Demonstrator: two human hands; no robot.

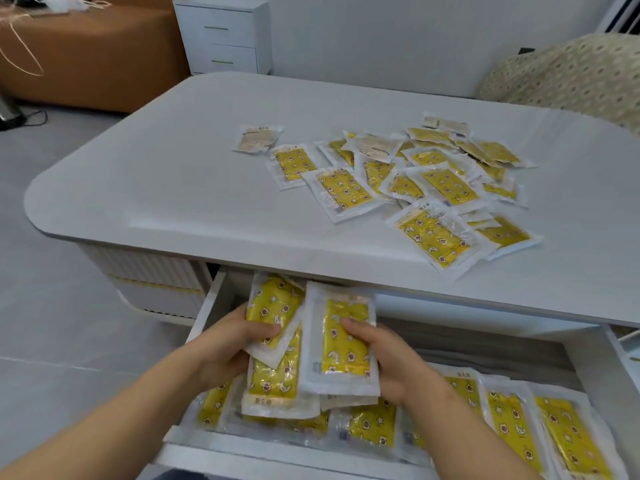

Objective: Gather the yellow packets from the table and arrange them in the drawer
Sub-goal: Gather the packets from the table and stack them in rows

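Both hands hover over the open white drawer (207, 306) under the grey table (156, 181). My left hand (225, 348) grips a small stack of yellow packets (273, 303) tilted above the drawer's left end. Beside it, my right hand (388, 358) holds another stack of yellow packets (341, 368), thumb across the top one. Rows of yellow packets in the drawer (512, 420) lie flat along its front. A loose heap of yellow packets on the table (429, 181) is spread over its right half, some face down.
A white two-drawer cabinet (225, 36) stands behind the table, with an orange sofa (86, 57) to the left and a patterned cushion (571, 74) at the far right. Grey tiled floor (52, 323) lies left of the drawer.
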